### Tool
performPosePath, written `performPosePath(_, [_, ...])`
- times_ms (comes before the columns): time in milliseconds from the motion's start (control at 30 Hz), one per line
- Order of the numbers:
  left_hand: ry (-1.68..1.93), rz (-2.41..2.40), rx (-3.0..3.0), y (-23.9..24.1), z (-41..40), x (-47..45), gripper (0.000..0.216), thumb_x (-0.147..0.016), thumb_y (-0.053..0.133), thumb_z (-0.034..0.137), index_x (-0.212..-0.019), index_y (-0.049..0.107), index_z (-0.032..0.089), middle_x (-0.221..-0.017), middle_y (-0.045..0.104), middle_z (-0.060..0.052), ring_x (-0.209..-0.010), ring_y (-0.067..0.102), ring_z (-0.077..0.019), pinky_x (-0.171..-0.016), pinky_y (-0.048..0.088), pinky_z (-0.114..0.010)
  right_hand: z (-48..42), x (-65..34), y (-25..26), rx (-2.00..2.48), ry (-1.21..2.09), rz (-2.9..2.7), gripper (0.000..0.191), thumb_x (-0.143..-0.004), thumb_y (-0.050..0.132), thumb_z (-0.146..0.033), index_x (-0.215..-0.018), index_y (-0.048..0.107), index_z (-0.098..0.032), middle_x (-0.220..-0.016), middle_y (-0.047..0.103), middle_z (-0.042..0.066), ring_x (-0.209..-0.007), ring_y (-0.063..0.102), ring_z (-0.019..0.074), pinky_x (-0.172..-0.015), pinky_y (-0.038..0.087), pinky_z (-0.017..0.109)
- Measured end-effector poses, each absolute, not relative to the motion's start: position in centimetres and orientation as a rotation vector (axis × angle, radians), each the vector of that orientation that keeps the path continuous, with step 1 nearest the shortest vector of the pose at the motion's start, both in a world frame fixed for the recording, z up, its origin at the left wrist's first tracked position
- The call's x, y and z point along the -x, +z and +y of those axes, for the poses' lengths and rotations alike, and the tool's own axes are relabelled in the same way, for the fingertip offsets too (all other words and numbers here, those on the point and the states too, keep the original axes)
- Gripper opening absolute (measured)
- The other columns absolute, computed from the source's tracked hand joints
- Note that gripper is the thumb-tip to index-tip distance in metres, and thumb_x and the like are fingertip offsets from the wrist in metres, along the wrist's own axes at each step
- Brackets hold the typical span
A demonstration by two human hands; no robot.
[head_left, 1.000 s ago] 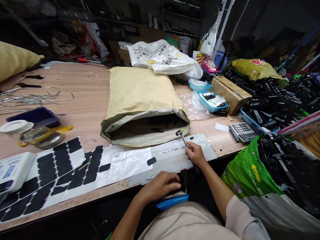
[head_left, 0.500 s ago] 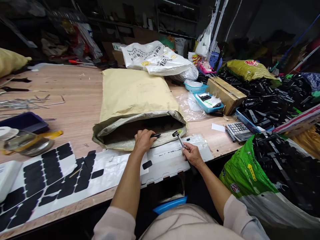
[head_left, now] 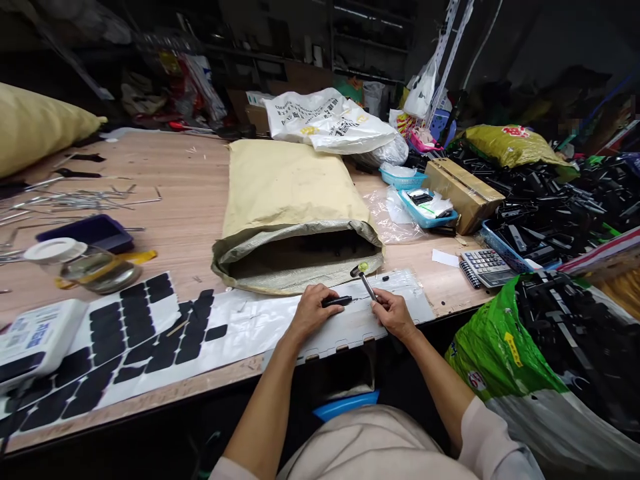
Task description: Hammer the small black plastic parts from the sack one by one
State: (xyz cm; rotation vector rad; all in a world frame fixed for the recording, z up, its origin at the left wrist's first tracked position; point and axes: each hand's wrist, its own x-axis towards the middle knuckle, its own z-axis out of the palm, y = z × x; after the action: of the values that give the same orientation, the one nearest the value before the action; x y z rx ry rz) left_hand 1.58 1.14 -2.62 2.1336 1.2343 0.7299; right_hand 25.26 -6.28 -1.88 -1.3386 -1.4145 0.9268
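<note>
My left hand (head_left: 313, 311) is closed on a small black plastic part (head_left: 339, 302), holding it low over a white board (head_left: 345, 328) at the bench edge. In my right hand (head_left: 394, 313) is a small hammer (head_left: 369, 287) with a metal shaft, gripped partway along. Its head points up and away from me, just right of the black part and apart from it. Beyond both hands lies a pale yellow sack (head_left: 287, 183), its mouth gaping toward me and its inside mostly dark. A tiny black piece (head_left: 385, 278) rests near the hammer head.
To the left are black adhesive pads (head_left: 107, 337) on white sheets, a lidded jar (head_left: 100, 267), a dark blue tray (head_left: 90, 233) and metal rods (head_left: 85, 198). At right stand a calculator (head_left: 487, 267), blue baskets (head_left: 427, 212), a cardboard box (head_left: 463, 193) and a green sack (head_left: 490, 340) of black parts.
My left hand has drawn the black part back from the sack's mouth to over the white board. The hammer stays in my right hand. The view has turned slightly left.
</note>
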Motion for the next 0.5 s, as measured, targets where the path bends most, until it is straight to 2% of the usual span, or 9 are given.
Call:
performPosePath(300, [0.727,1.251,-2.115,-2.6,1.2,-1.6,0.018,-0.076,0.079,0.036,-0.082,0.07,0.022,-0.082,0.062,-0.002,-0.092,0.051,-0.0236,-0.083,0.041,-0.035,-8.6,-23.5,0.1,1.22,0.724,-1.859,0.035,-0.085,0.06,-0.02,-0.118,0.072,-0.017,-0.081,0.071,0.004,-0.065,0.061,0.0157,-0.064,0.05,0.026])
performPosePath(500, [0.738,1.269,-2.138,-2.6,1.0,-1.8,0.022,-0.075,0.08,0.037,-0.087,0.07,0.022,-0.086,0.063,-0.002,-0.092,0.051,-0.0234,-0.083,0.04,-0.035,-8.4,-23.8,0.0,1.291,0.736,-1.825,0.035,-0.084,0.06,-0.021,-0.116,0.073,-0.015,-0.072,0.068,0.002,-0.057,0.055,0.0135,-0.057,0.047,0.023])
